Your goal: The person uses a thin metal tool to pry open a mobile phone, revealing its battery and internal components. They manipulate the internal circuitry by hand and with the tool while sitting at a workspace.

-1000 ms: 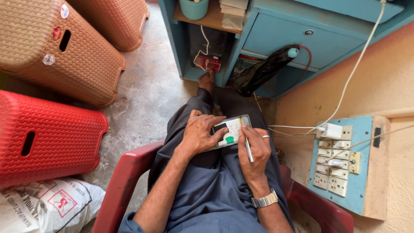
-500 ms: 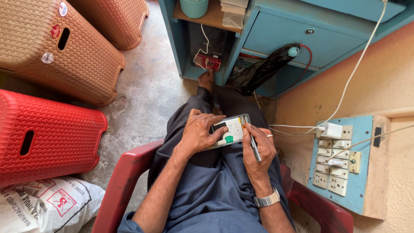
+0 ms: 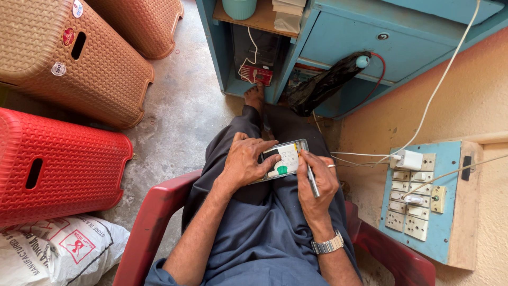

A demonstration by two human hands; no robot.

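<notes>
- Two hands on one small job: the left hand (image 3: 244,161) is wrapped around an opened phone (image 3: 281,159), fingers curled over its near edge and pinning it on the lap, so that grip is properly closed on it.
- Right hand (image 3: 316,182) is pinched shut on a thin metal tool (image 3: 311,180), tip up at the phone's right edge, shaft running down through the fingers. Ring and a metal watch (image 3: 327,246) on that side.
- Compared with a second ago, the tool has swung from lying lower and off the phone to touching its edge, and the right hand has closed in. Phone and left hand have barely budged. Reads to me like the fiddly part has started, not just lining up.
- Phone sits on the thigh, over dark blue trousers, person in a red plastic chair (image 3: 151,228).
- Further out: a blue switchboard (image 3: 423,209) with a white charger (image 3: 408,159) plugged in on the right wall, a blue cabinet (image 3: 370,47) ahead, red and brown plastic stools (image 3: 58,164) to the left, a printed sack (image 3: 58,254) bottom left.
</notes>
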